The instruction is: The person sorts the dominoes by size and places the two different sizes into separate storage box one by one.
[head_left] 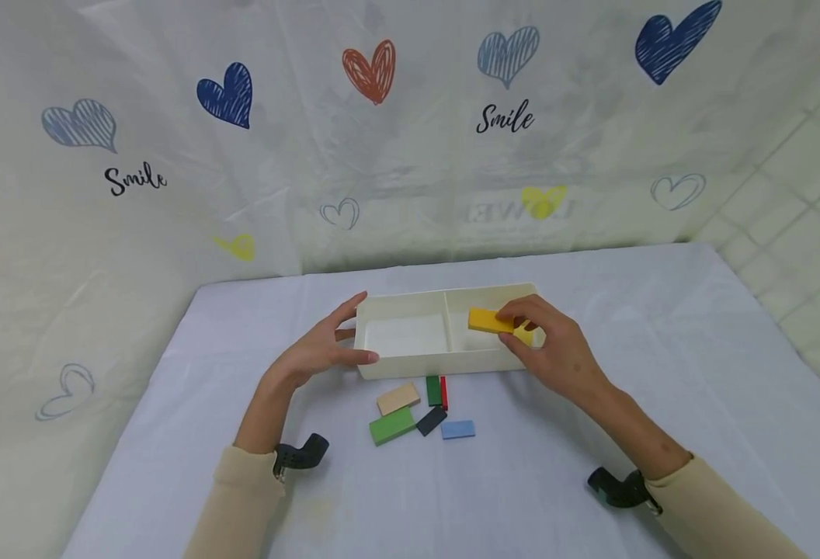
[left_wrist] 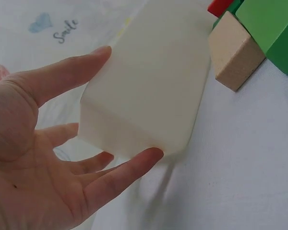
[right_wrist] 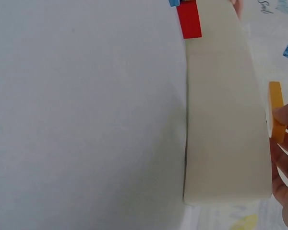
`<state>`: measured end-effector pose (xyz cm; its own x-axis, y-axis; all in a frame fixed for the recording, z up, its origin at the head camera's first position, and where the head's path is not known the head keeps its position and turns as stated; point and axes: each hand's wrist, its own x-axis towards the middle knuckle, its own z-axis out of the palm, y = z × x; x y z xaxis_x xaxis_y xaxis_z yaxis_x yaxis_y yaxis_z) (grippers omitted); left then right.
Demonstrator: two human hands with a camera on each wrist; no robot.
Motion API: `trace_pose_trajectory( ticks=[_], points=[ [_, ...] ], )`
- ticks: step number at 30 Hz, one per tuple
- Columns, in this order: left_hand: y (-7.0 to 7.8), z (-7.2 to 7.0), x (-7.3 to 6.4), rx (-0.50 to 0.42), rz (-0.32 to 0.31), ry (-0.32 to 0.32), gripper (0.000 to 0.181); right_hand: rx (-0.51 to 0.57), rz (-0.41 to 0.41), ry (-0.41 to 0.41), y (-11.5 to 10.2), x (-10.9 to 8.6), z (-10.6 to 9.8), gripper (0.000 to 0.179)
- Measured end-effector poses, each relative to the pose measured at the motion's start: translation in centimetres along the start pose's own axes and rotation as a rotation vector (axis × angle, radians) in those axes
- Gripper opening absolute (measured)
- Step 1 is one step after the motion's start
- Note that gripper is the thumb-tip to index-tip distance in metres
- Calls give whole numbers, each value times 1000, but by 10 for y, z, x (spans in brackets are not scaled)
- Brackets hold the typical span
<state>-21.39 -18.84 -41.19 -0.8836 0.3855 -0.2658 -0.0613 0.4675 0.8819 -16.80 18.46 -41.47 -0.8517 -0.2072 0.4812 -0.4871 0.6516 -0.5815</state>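
My right hand (head_left: 553,345) pinches a yellow rectangular block (head_left: 483,320) between thumb and fingers, above the right compartment of a white two-compartment tray (head_left: 424,365). The same yellow block (right_wrist: 275,93) shows beyond the tray's rim in the right wrist view. Under the right hand, another yellow piece (head_left: 524,335) is partly hidden in that compartment. My left hand (head_left: 315,347) is spread around the tray's left end, thumb at the front corner. Seen from the left wrist, its fairly straight fingers touch the tray's end wall (left_wrist: 120,127).
In front of the tray lie a beige block (head_left: 398,398), a light green block (head_left: 392,426), a dark green block (head_left: 434,390), a red block (head_left: 444,393), a black block (head_left: 431,421) and a blue block (head_left: 458,429). A white cloth (head_left: 522,489) covers the table.
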Motion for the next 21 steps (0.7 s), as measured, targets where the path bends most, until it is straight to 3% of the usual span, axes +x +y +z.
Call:
trace_pose_trajectory(
  ticks=[21],
  points=[
    [1, 0, -1, -78, -15, -6, 109, -2, 33, -4, 4, 6, 5, 32]
  ],
)
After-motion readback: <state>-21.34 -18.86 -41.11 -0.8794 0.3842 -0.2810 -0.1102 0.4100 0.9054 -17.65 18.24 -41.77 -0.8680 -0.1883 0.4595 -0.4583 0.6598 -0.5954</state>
